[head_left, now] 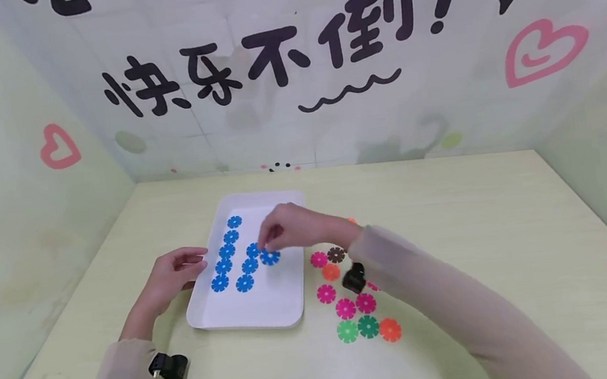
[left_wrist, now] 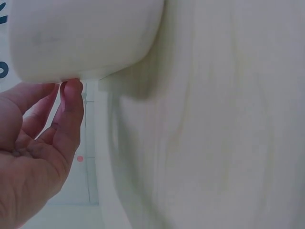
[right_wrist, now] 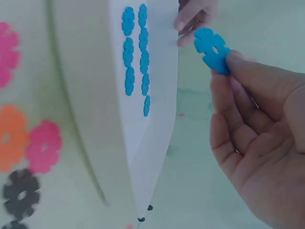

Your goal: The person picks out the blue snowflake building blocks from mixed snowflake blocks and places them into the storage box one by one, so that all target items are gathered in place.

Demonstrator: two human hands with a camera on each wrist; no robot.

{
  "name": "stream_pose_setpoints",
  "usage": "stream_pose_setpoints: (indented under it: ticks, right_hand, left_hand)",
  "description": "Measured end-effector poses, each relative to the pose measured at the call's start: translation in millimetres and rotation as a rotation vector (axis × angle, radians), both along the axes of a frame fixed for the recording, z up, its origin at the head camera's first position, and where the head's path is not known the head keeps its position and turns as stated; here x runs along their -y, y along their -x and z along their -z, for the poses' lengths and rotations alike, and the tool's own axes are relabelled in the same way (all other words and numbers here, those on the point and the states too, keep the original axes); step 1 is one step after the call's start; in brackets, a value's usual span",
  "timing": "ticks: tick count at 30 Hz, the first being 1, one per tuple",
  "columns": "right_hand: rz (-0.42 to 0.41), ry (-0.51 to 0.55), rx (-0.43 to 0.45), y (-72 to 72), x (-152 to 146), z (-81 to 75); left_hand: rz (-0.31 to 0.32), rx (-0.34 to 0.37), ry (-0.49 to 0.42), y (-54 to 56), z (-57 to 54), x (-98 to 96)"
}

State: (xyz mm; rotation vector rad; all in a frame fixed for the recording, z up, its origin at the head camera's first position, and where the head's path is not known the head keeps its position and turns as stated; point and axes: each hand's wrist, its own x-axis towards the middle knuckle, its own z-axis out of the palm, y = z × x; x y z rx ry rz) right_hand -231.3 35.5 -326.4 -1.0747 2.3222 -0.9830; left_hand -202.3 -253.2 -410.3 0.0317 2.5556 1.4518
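Between thumb and fingertips, my right hand [head_left: 293, 225] pinches a blue plastic snowflake disc [right_wrist: 212, 50]. The hand is over the white tray [head_left: 250, 313], with the disc tilted above its floor. Inside the tray lie several blue snowflake discs in two columns, a longer left column [head_left: 224, 266] and a shorter right one [head_left: 249, 265]. My left hand [head_left: 174, 272] is at the tray's left side, its fingers loosely bent. In the left wrist view its fingertips [left_wrist: 72, 88] are right at the tray's edge.
Right of the tray, loose snowflake discs lie on the pale table [head_left: 454, 209]: pink [head_left: 345, 309], orange [head_left: 390, 329], green [head_left: 368, 326] and brown [head_left: 336, 255]. The right forearm covers part of that group. A printed wall [head_left: 252, 139] stands behind the table.
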Motion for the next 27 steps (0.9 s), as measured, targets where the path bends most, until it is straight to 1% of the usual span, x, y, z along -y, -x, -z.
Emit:
stream_pose_setpoints:
  ticks: [2,4,7,9,13,15,17,19,22,24,25,27]
  right_hand:
    - [0.049,0.021,-0.006,12.5,15,0.1]
    - [0.112,0.037,-0.004,23.3,28,2.0]
    - [0.247,0.088,0.037,37.3,45,11.6]
    - [0.339,0.123,0.071,43.1,53,19.7]
    - [0.536,0.173,0.185,47.1,63,36.1]
    - [0.614,0.175,0.238,47.6,65,43.2]
    - [0.679,0.168,0.270,48.8,66,49.5]
    - [0.725,0.147,0.280,50.4,66,54.8]
    - [0.794,0.121,0.289,52.8,66,62.0]
    - [0.827,0.102,0.297,54.2,66,66.3]
    - [0.842,0.095,0.306,54.9,66,68.5]
    - [0.864,0.084,0.318,55.7,66,72.0]
  left_hand:
    - [-0.025,0.005,0.002,-1.6,1.2,0.4]
    - [-0.029,0.007,0.008,-2.3,1.7,1.1]
    - [-0.027,0.002,0.010,-1.8,1.0,3.1]
    - [-0.006,-0.006,0.010,-0.5,-0.4,5.3]
    - [-0.016,-0.004,0.004,-0.7,-1.6,5.5]
    - [-0.020,-0.001,0.006,-1.2,-1.4,4.4]
    - [-0.025,0.002,0.004,-1.0,-1.1,3.3]
    - [-0.038,0.002,-0.001,-1.0,-1.4,1.5]
    - [-0.023,0.000,-0.012,-0.6,-2.7,-0.4]
    - [-0.027,0.004,-0.016,-0.5,-2.7,-1.4]
    - [-0.013,0.004,-0.016,-0.5,-3.4,-1.5]
    - [-0.014,0.011,-0.019,-0.3,-4.0,-1.9]
